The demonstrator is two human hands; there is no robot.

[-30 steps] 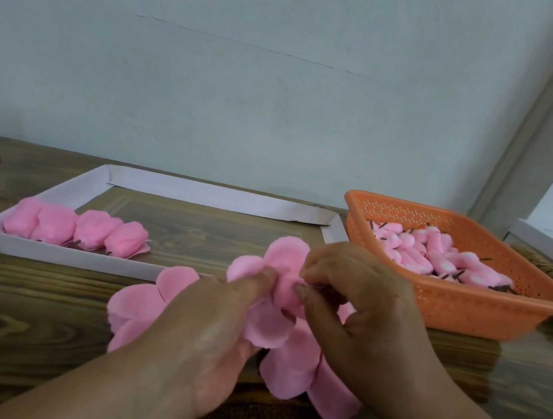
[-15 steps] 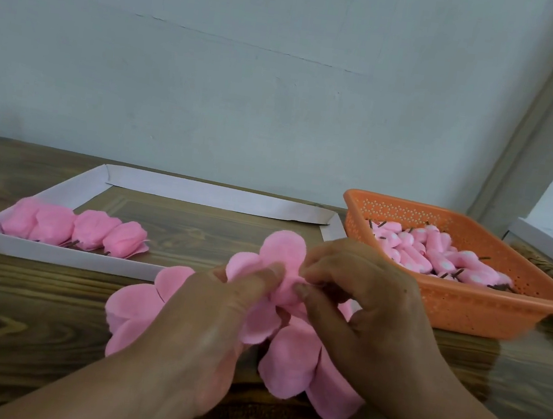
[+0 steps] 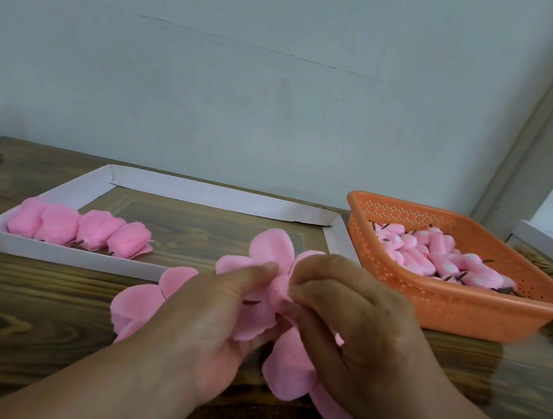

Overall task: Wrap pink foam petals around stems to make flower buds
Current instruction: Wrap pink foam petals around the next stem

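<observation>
A pink foam petal flower (image 3: 271, 250) is held above the wooden table between both hands. My left hand (image 3: 209, 323) grips it from below, thumb pressed on the petals. My right hand (image 3: 358, 327) pinches the petals at the centre with thumb and fingertips. The stem is hidden inside the petals and fingers. Loose pink petals (image 3: 290, 367) lie on the table under my hands, more petals (image 3: 137, 307) to the left. Several finished pink buds (image 3: 81, 229) lie in a row in the white cardboard tray (image 3: 221, 197).
An orange plastic basket (image 3: 457, 311) at the right holds many small pink bud cores on dark stems (image 3: 436, 257). A white box edge (image 3: 549, 243) shows at far right. The pale wall stands right behind the table.
My hands stay in place. The fingers have closed tighter on the petals, folding them closer around the centre, and the upper petal stands a little higher.
</observation>
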